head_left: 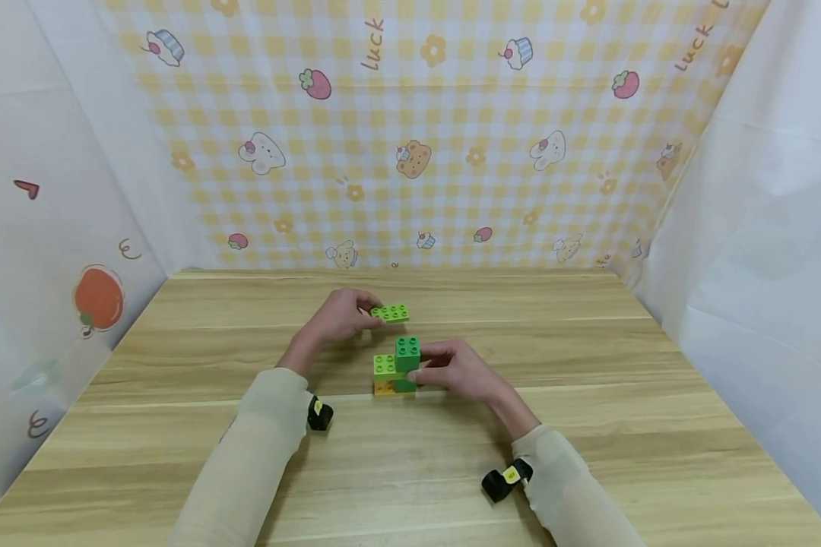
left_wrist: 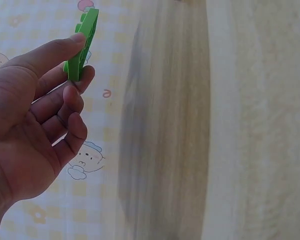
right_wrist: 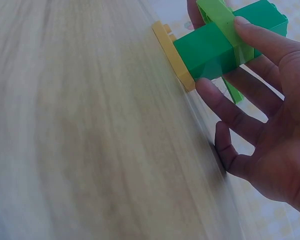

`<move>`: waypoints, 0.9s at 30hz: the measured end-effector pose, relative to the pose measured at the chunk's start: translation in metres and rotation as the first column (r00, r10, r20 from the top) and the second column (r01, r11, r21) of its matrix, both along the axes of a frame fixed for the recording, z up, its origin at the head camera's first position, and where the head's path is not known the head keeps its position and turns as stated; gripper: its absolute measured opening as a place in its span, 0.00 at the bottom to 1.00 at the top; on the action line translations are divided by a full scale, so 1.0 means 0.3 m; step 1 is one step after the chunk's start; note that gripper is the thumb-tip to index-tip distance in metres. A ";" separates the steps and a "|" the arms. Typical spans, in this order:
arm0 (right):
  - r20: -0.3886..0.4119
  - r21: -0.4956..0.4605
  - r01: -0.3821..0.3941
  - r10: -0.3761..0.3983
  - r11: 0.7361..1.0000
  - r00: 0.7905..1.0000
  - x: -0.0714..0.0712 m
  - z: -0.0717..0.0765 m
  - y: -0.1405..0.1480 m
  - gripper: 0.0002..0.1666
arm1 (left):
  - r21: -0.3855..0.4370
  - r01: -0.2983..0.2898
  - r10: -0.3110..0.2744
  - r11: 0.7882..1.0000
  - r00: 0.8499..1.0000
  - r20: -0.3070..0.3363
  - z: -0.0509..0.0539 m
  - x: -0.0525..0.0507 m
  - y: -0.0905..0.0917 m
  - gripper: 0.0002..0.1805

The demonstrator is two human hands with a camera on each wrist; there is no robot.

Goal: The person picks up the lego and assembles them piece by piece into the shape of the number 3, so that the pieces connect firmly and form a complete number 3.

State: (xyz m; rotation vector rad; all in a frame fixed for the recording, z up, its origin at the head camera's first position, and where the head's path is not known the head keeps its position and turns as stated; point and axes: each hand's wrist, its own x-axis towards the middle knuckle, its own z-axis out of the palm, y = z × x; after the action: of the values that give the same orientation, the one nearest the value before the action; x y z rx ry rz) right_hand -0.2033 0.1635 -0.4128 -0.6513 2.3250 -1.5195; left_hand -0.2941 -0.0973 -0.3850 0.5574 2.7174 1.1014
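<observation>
My left hand [head_left: 342, 315] pinches a flat light green toy brick [head_left: 391, 313] by its left end, between thumb and fingers. In the left wrist view that light green brick [left_wrist: 83, 45] appears edge-on, its studs turned toward the left. Nearer to me, my right hand [head_left: 461, 370] grips a small stack of toy bricks from its right side. This stack has a yellow-orange plate [right_wrist: 174, 57] at the bottom, a dark green brick [right_wrist: 205, 50], a light green layer [right_wrist: 227, 25] and another dark green brick [head_left: 407, 354] on top. Whether the stack touches the table cannot be told.
The wood-grain table [head_left: 397, 471] extends around both hands. A yellow checked cloth [head_left: 410, 114] hangs behind it, and white sheets hang at the left [head_left: 34, 228] and right. Black wrist cameras [head_left: 320, 415] are strapped over the sleeves.
</observation>
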 end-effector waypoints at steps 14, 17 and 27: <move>0.009 -0.009 0.004 -0.004 1.000 1.000 0.002 0.009 -0.001 0.23 | 0.003 -0.014 0.014 1.000 1.000 0.001 0.020 0.016 0.000 0.21; 0.002 -0.001 0.006 -0.006 1.000 1.000 0.001 0.008 -0.002 0.22 | 0.005 -0.020 0.020 1.000 1.000 0.005 0.023 0.018 -0.002 0.21; -0.002 -0.007 0.001 -0.001 1.000 1.000 0.001 0.005 -0.003 0.22 | 0.019 0.001 -0.001 1.000 1.000 -0.015 0.050 0.036 -0.021 0.22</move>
State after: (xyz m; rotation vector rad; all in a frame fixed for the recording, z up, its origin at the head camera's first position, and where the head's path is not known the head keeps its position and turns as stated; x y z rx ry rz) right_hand -0.2031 0.1626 -0.4112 -0.6539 2.3228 -1.5293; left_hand -0.2831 -0.1036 -0.3698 0.5718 2.7219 1.1289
